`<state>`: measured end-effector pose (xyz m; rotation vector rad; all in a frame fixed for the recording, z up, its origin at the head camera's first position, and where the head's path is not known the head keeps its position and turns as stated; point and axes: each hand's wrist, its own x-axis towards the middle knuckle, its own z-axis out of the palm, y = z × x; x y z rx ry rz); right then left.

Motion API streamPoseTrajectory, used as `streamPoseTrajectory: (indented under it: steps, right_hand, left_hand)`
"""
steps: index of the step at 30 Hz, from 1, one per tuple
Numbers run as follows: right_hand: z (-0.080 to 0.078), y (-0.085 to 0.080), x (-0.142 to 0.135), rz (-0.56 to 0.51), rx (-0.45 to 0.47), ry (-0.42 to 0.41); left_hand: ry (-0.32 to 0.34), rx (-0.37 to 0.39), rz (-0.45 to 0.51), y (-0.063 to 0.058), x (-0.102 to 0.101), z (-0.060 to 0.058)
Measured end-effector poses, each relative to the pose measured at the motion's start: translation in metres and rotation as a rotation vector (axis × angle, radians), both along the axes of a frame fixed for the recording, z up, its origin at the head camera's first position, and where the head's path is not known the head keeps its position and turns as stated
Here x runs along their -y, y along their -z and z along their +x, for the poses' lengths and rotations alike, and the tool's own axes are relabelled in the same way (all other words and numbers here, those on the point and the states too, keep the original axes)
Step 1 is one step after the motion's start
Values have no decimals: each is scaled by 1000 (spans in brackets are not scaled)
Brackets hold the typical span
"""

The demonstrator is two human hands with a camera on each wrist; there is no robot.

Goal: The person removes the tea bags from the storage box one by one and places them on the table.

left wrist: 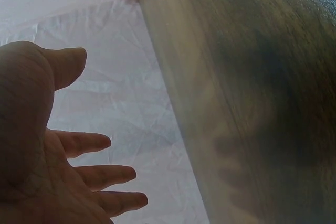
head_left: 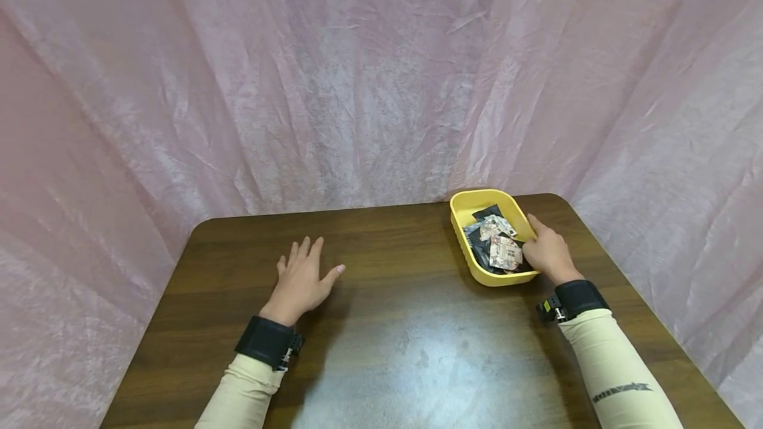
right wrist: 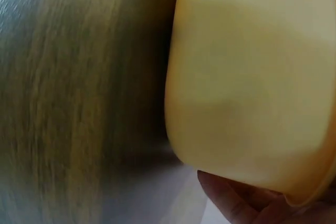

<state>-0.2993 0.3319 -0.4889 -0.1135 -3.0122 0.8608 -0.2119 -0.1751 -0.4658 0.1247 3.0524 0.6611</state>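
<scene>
A yellow plastic bin [head_left: 463, 236] is at the back right of the table, with several small black and patterned packets [head_left: 505, 252] in it. My right hand [head_left: 550, 254] grips the bin's right rim. In the right wrist view, the bin's outer wall [right wrist: 252, 87] fills much of the picture, and the fingers [right wrist: 231, 198] lie against it below the rim. My left hand [head_left: 300, 283] hovers over the left part of the table, fingers spread and holding nothing. The left wrist view shows its thumb [left wrist: 68, 65] held apart from the other fingers.
The brown wooden table [head_left: 381, 310] has rounded back corners and reflects light near its middle. Pink velvety curtains [head_left: 369, 85] hang right behind its back edge and at both sides.
</scene>
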Motion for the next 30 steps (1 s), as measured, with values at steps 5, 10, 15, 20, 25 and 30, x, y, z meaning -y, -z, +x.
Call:
streamPoseTrajectory:
  steps: [5,10,15,20,25,30]
  right_hand:
    - [-1,2,3,-10,-24,-3]
    - [-1,4,3,11,-51,8]
    - [-1,7,9,12,-41,23]
    - [0,7,18,13,-39,30]
    - [6,6,29,8,-36,56]
    - [9,6,37,-2,-30,88]
  left_hand:
    - [4,-3,0,-2,-1,0]
    - [13,-11,-1,-3,-3,-1]
    - [36,-23,-7,-1,-9,-4]
    - [76,-18,-14,9,-26,-4]
    - [133,-11,-30,19,-50,-4]
    - [215,-27,-32,18,-76,-6]
